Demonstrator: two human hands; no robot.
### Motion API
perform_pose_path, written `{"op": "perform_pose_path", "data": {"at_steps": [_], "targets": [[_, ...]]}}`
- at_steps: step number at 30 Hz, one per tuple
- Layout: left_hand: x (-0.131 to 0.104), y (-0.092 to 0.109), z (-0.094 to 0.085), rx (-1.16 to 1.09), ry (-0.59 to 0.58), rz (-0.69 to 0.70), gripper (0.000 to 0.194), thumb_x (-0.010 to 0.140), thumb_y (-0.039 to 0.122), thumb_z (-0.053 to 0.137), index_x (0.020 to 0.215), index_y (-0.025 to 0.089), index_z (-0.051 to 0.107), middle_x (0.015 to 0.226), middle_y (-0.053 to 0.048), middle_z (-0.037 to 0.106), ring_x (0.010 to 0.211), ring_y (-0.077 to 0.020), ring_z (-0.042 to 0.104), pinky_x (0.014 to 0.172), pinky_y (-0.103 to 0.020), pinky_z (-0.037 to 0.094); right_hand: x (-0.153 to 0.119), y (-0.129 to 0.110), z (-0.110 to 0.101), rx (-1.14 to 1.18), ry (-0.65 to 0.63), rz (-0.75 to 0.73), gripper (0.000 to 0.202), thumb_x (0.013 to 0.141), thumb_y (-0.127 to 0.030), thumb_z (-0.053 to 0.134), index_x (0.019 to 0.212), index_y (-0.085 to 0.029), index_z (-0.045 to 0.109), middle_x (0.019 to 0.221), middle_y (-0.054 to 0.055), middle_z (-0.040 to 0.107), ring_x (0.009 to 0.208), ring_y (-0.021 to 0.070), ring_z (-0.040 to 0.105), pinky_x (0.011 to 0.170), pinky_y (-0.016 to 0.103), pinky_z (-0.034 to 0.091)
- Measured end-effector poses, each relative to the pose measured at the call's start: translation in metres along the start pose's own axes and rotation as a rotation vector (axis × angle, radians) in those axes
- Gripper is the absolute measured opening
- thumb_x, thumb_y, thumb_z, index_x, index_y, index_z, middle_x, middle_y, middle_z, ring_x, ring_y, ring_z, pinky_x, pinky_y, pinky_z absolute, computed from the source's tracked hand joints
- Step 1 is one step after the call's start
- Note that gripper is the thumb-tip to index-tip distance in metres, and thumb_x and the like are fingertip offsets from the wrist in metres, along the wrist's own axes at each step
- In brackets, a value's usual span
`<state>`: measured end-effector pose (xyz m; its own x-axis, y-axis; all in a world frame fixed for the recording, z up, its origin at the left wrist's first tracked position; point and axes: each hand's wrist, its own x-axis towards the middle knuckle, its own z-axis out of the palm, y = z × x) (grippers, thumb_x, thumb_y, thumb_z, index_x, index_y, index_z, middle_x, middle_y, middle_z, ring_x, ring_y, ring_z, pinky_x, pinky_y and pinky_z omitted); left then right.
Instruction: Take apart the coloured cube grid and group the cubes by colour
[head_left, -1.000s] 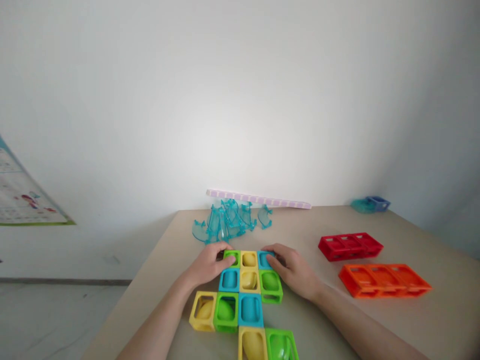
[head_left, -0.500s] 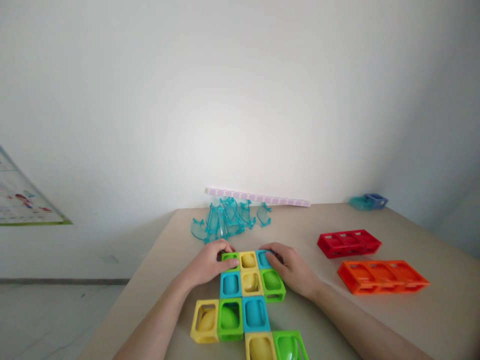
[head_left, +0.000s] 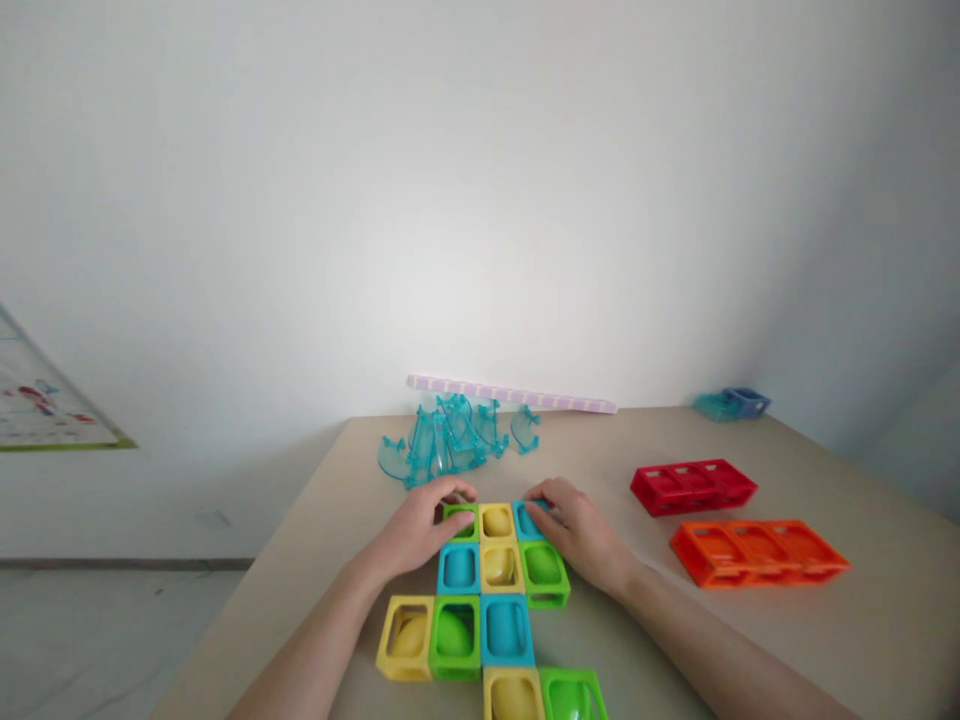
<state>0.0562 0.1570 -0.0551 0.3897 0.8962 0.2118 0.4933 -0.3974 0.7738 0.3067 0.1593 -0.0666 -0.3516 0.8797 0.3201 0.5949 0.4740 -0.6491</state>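
Yellow, green and blue hollow cube blocks lie joined in a stepped pattern on the table in front of me. At the far left corner, my left hand (head_left: 421,520) grips a green block (head_left: 460,524), its thumb on the near face and fingers behind. Opposite it, my right hand (head_left: 574,525) grips a blue block (head_left: 525,520) at the far right corner. Between both hands sits a yellow block (head_left: 496,522). Nearer me are another blue block (head_left: 506,630), a yellow block (head_left: 406,638) at the left and a green block (head_left: 574,695) cut by the bottom edge.
Translucent teal curved pieces (head_left: 442,440) are heaped behind the blocks. A lilac strip (head_left: 510,392) lies along the wall. To the right are a red three-cell frame (head_left: 694,487) and an orange one (head_left: 759,553). A dark blue block (head_left: 746,402) stands at the back right corner.
The view has shifted slightly, so the things on the table appear a little further left. Both hands keep their hold on the far corner blocks.
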Motion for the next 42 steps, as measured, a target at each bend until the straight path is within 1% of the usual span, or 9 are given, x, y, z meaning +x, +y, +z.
{"op": "perform_pose_path", "data": {"at_steps": [8, 12, 15, 19, 21, 24, 28, 33, 42], "targets": [[0.001, 0.004, 0.001, 0.001, -0.036, 0.039, 0.020, 0.087, 0.025, 0.056, 0.102, 0.021, 0.069, 0.102, -0.003, 0.071, 0.098, -0.0193, 0.063, 0.088, -0.028, 0.045, -0.001, -0.003, -0.003, -0.025, 0.112, -0.265, 0.006, 0.090, -0.024, 0.056, 0.086, -0.021, 0.056, 0.086, 0.005, 0.059, 0.085, 0.0206, 0.055, 0.074, 0.033, 0.046], [0.000, 0.003, 0.001, -0.007, -0.037, 0.061, 0.022, 0.087, 0.026, 0.056, 0.104, 0.021, 0.070, 0.105, -0.005, 0.071, 0.100, -0.0207, 0.062, 0.090, -0.031, 0.046, 0.000, -0.008, -0.003, 0.025, 0.247, -0.266, 0.006, 0.092, -0.025, 0.056, 0.087, -0.021, 0.055, 0.084, 0.004, 0.059, 0.077, 0.0179, 0.057, 0.069, 0.030, 0.047], [-0.001, 0.006, 0.001, -0.088, 0.004, 0.068, 0.040, 0.084, 0.031, 0.061, 0.123, 0.021, 0.060, 0.115, -0.008, 0.067, 0.101, -0.0218, 0.062, 0.091, -0.033, 0.047, -0.001, -0.019, -0.001, 0.120, 0.373, -0.227, 0.006, 0.093, -0.027, 0.055, 0.090, -0.021, 0.054, 0.087, 0.005, 0.061, 0.078, 0.0173, 0.059, 0.071, 0.030, 0.049], [-0.004, 0.011, 0.003, -0.162, 0.027, 0.114, 0.070, 0.074, 0.034, 0.073, 0.137, 0.022, 0.046, 0.127, -0.009, 0.061, 0.111, -0.0250, 0.058, 0.094, -0.034, 0.046, -0.006, -0.035, 0.005, 0.196, 0.139, -0.349, 0.007, 0.095, -0.024, 0.051, 0.100, -0.023, 0.056, 0.104, 0.007, 0.064, 0.097, 0.0188, 0.062, 0.085, 0.032, 0.051], [-0.004, 0.012, 0.006, -0.131, 0.048, 0.121, 0.060, 0.073, 0.034, 0.074, 0.128, 0.021, 0.054, 0.121, -0.009, 0.063, 0.111, -0.0257, 0.058, 0.096, -0.034, 0.045, -0.008, -0.039, 0.006, 0.191, 0.047, -0.405, 0.014, 0.096, -0.022, 0.048, 0.108, -0.023, 0.055, 0.116, 0.009, 0.061, 0.108, 0.0193, 0.059, 0.092, 0.034, 0.049], [-0.004, 0.009, 0.009, -0.136, 0.110, 0.083, 0.035, 0.079, 0.035, 0.067, 0.107, 0.017, 0.060, 0.100, -0.007, 0.068, 0.092, -0.0220, 0.063, 0.083, -0.031, 0.050, -0.011, -0.040, 0.002, 0.149, 0.052, -0.406, 0.023, 0.095, -0.019, 0.047, 0.117, -0.023, 0.053, 0.128, 0.011, 0.054, 0.117, 0.0205, 0.053, 0.098, 0.037, 0.045], [0.001, 0.007, 0.010, -0.358, 0.255, -0.009, 0.032, 0.082, 0.043, 0.061, 0.100, 0.017, 0.057, 0.092, -0.006, 0.069, 0.081, -0.0200, 0.066, 0.072, -0.028, 0.052, -0.011, -0.047, -0.007, 0.034, -0.005, -0.481, 0.019, 0.092, -0.016, 0.048, 0.107, -0.021, 0.059, 0.109, 0.009, 0.061, 0.101, 0.0210, 0.055, 0.089, 0.037, 0.044], [0.005, 0.008, 0.011, -0.688, 0.348, -0.105, 0.039, 0.084, 0.050, 0.055, 0.104, 0.016, 0.060, 0.101, -0.009, 0.072, 0.087, -0.0243, 0.069, 0.074, -0.034, 0.054, 0.001, -0.078, 0.001, -0.253, -0.278, -0.656, 0.024, 0.088, -0.018, 0.051, 0.110, -0.023, 0.061, 0.096, 0.007, 0.061, 0.092, 0.0231, 0.052, 0.076, 0.037, 0.038], [0.005, 0.005, 0.011, -0.531, 0.343, -0.107, 0.031, 0.085, 0.044, 0.054, 0.089, 0.015, 0.065, 0.081, -0.005, 0.073, 0.079, -0.0219, 0.068, 0.078, -0.033, 0.053, 0.008, -0.090, 0.028, -0.294, -0.355, -0.551, 0.012, 0.086, -0.025, 0.053, 0.094, -0.020, 0.061, 0.088, 0.005, 0.055, 0.086, 0.0211, 0.050, 0.078, 0.037, 0.033]]}}
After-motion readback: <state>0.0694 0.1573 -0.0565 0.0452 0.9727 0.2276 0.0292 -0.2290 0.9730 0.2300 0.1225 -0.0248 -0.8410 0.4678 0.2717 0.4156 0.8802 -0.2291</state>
